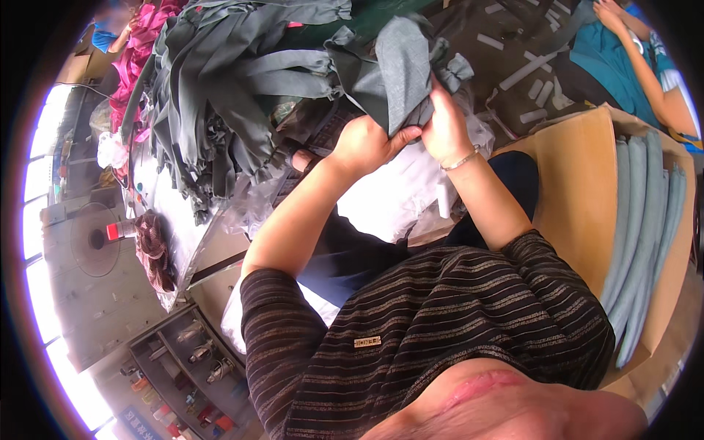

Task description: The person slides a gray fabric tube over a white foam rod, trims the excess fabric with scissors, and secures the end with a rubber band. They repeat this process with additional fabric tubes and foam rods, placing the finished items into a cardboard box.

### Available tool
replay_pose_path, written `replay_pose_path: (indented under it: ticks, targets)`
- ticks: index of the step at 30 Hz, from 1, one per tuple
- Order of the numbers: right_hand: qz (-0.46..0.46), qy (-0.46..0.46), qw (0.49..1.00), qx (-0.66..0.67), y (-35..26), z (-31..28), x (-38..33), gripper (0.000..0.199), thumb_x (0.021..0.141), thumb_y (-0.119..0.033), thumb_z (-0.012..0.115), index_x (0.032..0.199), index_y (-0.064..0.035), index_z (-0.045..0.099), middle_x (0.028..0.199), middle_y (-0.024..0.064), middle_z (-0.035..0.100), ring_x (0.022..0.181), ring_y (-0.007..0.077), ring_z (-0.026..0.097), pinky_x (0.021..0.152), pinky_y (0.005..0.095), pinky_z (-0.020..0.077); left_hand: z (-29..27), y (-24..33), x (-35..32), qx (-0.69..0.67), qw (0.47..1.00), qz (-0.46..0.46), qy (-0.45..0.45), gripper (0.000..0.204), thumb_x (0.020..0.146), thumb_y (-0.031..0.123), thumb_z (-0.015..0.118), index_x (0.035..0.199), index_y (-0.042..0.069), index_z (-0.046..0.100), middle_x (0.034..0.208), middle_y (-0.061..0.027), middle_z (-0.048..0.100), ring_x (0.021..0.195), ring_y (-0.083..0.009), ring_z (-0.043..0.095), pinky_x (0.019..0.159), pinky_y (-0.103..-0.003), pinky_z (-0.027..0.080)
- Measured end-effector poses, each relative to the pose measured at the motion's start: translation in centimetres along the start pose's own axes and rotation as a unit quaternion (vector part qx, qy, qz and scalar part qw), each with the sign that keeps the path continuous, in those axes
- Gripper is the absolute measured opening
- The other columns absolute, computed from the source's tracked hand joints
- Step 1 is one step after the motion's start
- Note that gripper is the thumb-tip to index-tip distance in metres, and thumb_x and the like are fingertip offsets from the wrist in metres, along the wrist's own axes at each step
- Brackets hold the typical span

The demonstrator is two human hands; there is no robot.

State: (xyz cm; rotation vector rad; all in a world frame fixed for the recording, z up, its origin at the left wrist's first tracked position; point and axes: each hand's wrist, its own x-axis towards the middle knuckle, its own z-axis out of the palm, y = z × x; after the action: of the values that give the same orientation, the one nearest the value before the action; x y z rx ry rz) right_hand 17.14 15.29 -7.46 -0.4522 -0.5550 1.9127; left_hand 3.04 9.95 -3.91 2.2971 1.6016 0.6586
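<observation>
Left hand and right hand hold cloth; shirt bears lettered plate.

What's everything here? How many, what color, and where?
Held cloth: one, grey-green, upper middle
Garment pile: can't count, dark grey-green, upper left
Pink fabric: one heap, pink, far upper left
Cardboard box: one, brown, right
Long rolls: several, grey-blue, inside box
Pale cylinders: many, whitish, upper right
Fan: one, greyish, left
Shelf unit: one, grey, lower left
Other people: two, bluish clothing, upper corners
Striped shirt: one, dark, lower middle
Left hand: one, bare, on held cloth
Right hand: one, bare, on held cloth
</observation>
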Motion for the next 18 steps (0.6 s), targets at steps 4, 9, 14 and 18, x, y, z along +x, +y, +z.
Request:
replay_pose_path:
  ticks: [4,9,14,18]
  targets:
    - [0.034,0.037,0.993,0.107,-1.6,2.5,-1.5,0.048,0.088,-0.033,0.060,0.123,-0.0008,0.049,0.118,0.0066,0.055,0.109,0.0162,0.052,0.095,0.0293,0.0404,-0.4,1.0,-0.4,0.119,0.983,-0.075,-0.115,0.063,0.085,0.057,0.051,0.074,-0.004,0.064,0.060,-0.0202,0.059,0.055,-0.0369,0.060,0.052,-0.042,0.049]
    - [0.069,-0.132,0.946,-0.288,-1.8,3.1,-2.1,0.053,0.075,-0.018,0.074,0.120,-0.0003,0.051,0.108,0.0060,0.060,0.100,0.0141,0.055,0.088,0.0290,0.0443,0.9,1.3,-1.9,0.166,0.983,-0.010,-0.071,0.060,0.087,0.051,0.051,0.058,-0.001,0.062,0.053,-0.0142,0.058,0.046,-0.0305,0.058,0.046,-0.039,0.048]
    - [0.026,-0.084,0.987,-0.137,-2.9,4.8,-1.8,0.030,0.075,-0.005,0.066,0.104,0.0000,0.060,0.095,0.0040,0.063,0.088,0.0136,0.059,0.080,0.0282,0.0474,0.0,4.0,-1.0,-0.063,0.990,-0.127,-0.011,0.050,0.066,0.042,0.074,0.078,-0.004,0.063,0.076,-0.0232,0.063,0.075,-0.0344,0.064,0.073,-0.038,0.052]
    - [0.077,-0.030,0.996,0.034,-4.5,6.2,-0.8,0.012,0.078,-0.010,0.067,0.087,-0.0024,0.065,0.080,0.0035,0.062,0.073,0.0155,0.059,0.074,0.0324,0.0493,-0.1,3.7,0.3,-0.506,0.850,-0.142,-0.018,0.041,0.072,0.018,0.076,0.104,0.002,0.058,0.103,-0.0029,0.059,0.098,-0.0123,0.055,0.085,-0.028,0.045]
